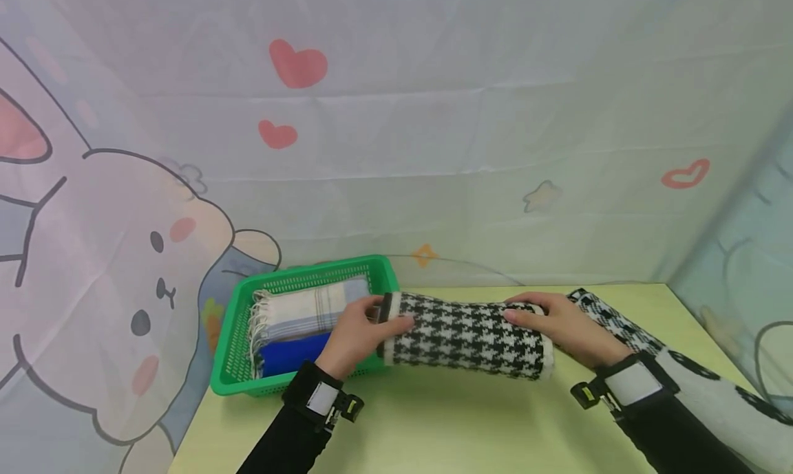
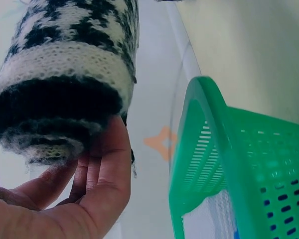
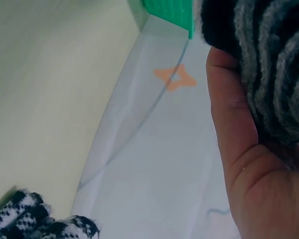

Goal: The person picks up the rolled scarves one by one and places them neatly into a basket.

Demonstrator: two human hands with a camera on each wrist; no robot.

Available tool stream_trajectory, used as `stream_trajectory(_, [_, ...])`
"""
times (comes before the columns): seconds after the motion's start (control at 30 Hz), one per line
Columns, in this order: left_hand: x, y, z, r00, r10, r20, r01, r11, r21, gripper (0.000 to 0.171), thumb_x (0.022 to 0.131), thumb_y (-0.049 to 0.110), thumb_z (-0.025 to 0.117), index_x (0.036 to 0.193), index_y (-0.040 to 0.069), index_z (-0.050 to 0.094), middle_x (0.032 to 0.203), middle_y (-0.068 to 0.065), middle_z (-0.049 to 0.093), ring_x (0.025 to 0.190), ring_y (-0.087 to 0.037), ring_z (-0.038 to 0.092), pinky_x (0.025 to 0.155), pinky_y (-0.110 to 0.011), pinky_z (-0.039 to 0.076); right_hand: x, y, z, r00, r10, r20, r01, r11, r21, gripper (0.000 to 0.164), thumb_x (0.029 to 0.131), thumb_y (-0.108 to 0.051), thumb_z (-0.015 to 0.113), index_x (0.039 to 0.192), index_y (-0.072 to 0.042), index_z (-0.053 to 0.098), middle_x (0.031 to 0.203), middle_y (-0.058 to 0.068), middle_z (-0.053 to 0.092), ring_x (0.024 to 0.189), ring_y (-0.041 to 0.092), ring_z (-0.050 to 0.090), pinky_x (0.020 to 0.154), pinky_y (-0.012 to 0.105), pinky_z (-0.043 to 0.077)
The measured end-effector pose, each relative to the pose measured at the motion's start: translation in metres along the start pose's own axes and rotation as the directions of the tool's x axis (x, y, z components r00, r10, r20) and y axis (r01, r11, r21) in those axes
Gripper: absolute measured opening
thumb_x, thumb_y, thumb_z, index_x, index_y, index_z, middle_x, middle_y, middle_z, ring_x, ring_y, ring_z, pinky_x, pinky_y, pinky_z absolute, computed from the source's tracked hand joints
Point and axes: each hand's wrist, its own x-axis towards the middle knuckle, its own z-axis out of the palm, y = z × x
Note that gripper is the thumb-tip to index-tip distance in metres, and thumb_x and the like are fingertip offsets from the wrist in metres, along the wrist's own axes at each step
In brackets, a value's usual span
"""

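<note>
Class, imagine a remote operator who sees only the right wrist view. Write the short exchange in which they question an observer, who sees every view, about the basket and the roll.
Operator: I get just a bit of the basket. What does it hold?
Observer: A blue cloth and a pale fringed cloth.
Operator: I see one end of the roll. What is at its other end?
Observer: The left hand grips it there.
</note>
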Motion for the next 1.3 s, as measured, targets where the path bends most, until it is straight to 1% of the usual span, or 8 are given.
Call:
stream_trajectory(0.13, [0.0, 0.0, -0.005, 1.0, 0.003, -0.017, -0.003, 1.0, -0.006, 0.079, 0.099, 0.04, 0.078, 0.16, 0.002, 0.044, 0.147, -0.02, 0.058, 0.133, -0.039, 0.059, 0.107, -0.047, 0.054, 0.006, -0.003, 0.001, 0.999, -0.031, 0.018, 0.031, 0.999, 0.009, 0.056, 0.109, -0.033, 0.065, 0.152, 0.002, 0.055, 0.162, 0.032, 0.041, 0.149, 0.055, 0.037, 0.114, 0.07, 0.045])
stream_trajectory(0.27, [-0.001, -0.001, -0.011, 0.999, -0.006, -0.036, 0.005, 1.0, -0.017, 0.079, 0.1, 0.038, 0.078, 0.161, 0.001, 0.042, 0.148, -0.021, 0.056, 0.133, -0.039, 0.059, 0.107, -0.048, 0.054, 0.013, -0.007, 0.003, 0.997, -0.074, 0.026, 0.074, 0.997, -0.015, 0.053, 0.109, -0.032, 0.065, 0.15, 0.002, 0.057, 0.16, 0.032, 0.044, 0.149, 0.055, 0.038, 0.114, 0.069, 0.045])
stream_trajectory(0.5, [-0.002, -0.001, -0.022, 0.997, -0.017, -0.076, 0.014, 0.999, -0.037, 0.071, 0.101, 0.035, 0.078, 0.157, 0.004, 0.048, 0.139, -0.018, 0.06, 0.122, -0.035, 0.063, 0.104, -0.048, 0.054, 0.029, -0.015, 0.006, 0.996, -0.074, 0.052, 0.074, 0.997, -0.011, 0.056, 0.109, -0.035, 0.064, 0.151, 0.001, 0.056, 0.161, 0.031, 0.042, 0.15, 0.054, 0.037, 0.116, 0.07, 0.043])
stream_trajectory(0.73, [-0.003, -0.004, -0.035, 0.994, -0.014, -0.107, 0.01, 0.999, -0.037, 0.07, 0.101, 0.033, 0.077, 0.157, 0.004, 0.048, 0.153, -0.021, 0.052, 0.134, -0.04, 0.057, 0.109, -0.051, 0.052, 0.046, -0.022, 0.011, 0.993, -0.082, 0.086, 0.08, 0.996, 0.024, 0.056, 0.109, -0.034, 0.065, 0.151, 0.003, 0.056, 0.163, 0.032, 0.039, 0.15, 0.054, 0.036, 0.116, 0.069, 0.043])
stream_trajectory(0.9, [-0.002, -0.006, -0.044, 0.992, -0.006, -0.129, 0.0, 0.999, -0.044, 0.066, 0.101, 0.03, 0.077, 0.156, 0.005, 0.05, 0.144, -0.021, 0.057, 0.125, -0.037, 0.061, 0.104, -0.049, 0.054, 0.059, -0.027, 0.015, 0.991, -0.092, 0.099, 0.088, 0.995, 0.041, 0.055, 0.109, -0.032, 0.066, 0.15, 0.003, 0.056, 0.162, 0.031, 0.041, 0.149, 0.051, 0.039, 0.117, 0.066, 0.044])
stream_trajectory(0.97, [-0.002, -0.008, -0.047, 0.99, -0.005, -0.139, -0.002, 0.999, -0.044, 0.067, 0.101, 0.029, 0.077, 0.157, 0.005, 0.049, 0.14, -0.021, 0.059, 0.123, -0.036, 0.062, 0.103, -0.049, 0.055, 0.064, -0.029, 0.017, 0.99, -0.096, 0.102, 0.092, 0.995, 0.044, 0.055, 0.109, -0.032, 0.066, 0.15, 0.003, 0.057, 0.161, 0.031, 0.042, 0.149, 0.05, 0.04, 0.118, 0.066, 0.043])
stream_trajectory(1.1, [-0.002, -0.011, -0.055, 0.987, -0.011, -0.16, 0.005, 0.999, -0.036, 0.07, 0.102, 0.029, 0.077, 0.16, 0.004, 0.045, 0.14, -0.022, 0.059, 0.125, -0.037, 0.062, 0.105, -0.048, 0.054, 0.076, -0.032, 0.022, 0.99, -0.094, 0.106, 0.09, 0.995, 0.048, 0.055, 0.108, -0.033, 0.066, 0.149, 0.003, 0.058, 0.161, 0.03, 0.044, 0.15, 0.05, 0.039, 0.119, 0.066, 0.041])
stream_trajectory(1.3, [-0.001, -0.015, -0.066, 0.984, -0.03, -0.174, 0.024, 0.999, -0.037, 0.069, 0.103, 0.03, 0.076, 0.159, 0.005, 0.045, 0.141, -0.024, 0.058, 0.126, -0.039, 0.061, 0.108, -0.049, 0.053, 0.091, -0.039, 0.029, 0.988, -0.087, 0.128, 0.081, 0.996, 0.047, 0.056, 0.108, -0.035, 0.066, 0.149, 0.002, 0.058, 0.162, 0.029, 0.042, 0.15, 0.049, 0.039, 0.119, 0.067, 0.041])
